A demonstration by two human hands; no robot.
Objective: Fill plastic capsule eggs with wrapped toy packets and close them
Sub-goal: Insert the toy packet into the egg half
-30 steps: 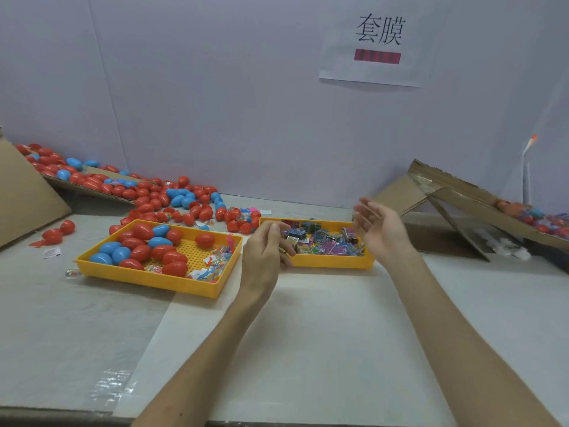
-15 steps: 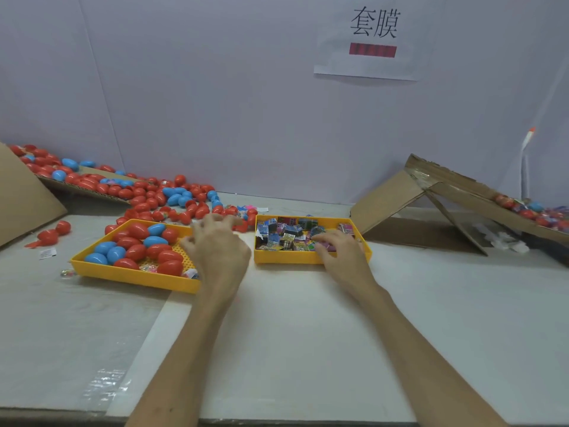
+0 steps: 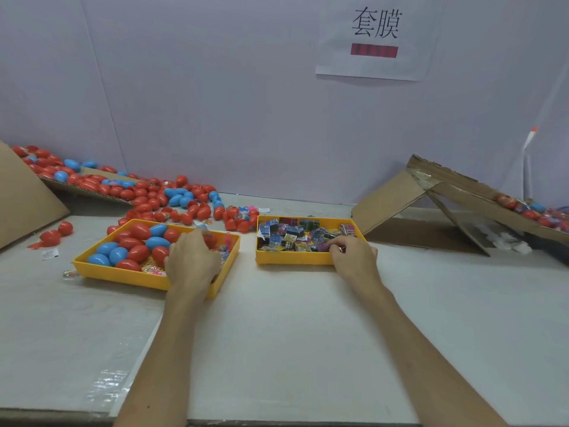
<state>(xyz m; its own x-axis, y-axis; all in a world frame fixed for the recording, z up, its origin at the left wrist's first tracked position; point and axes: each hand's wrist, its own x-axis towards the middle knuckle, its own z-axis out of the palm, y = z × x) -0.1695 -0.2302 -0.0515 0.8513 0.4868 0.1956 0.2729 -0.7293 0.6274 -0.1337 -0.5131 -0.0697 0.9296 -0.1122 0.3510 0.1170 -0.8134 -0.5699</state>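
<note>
Left hand: you are curling your left hand (image 3: 192, 261) round a red egg (image 3: 211, 241) at the right end of the left tray (image 3: 123, 277).
Right hand: your right hand (image 3: 354, 257) is resting in the right tray (image 3: 292, 258), fingers bending down onto the packets (image 3: 286, 237); whether they are pinching one, you cannot tell.
Loose eggs (image 3: 172, 198): lying heaped on the table (image 3: 277, 334), far left.

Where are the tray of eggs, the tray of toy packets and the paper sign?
egg tray (image 3: 117, 275): head view, front wall.
packet tray (image 3: 292, 257): head view, front wall.
paper sign (image 3: 332, 64): head view, blank lower-left corner.
</note>
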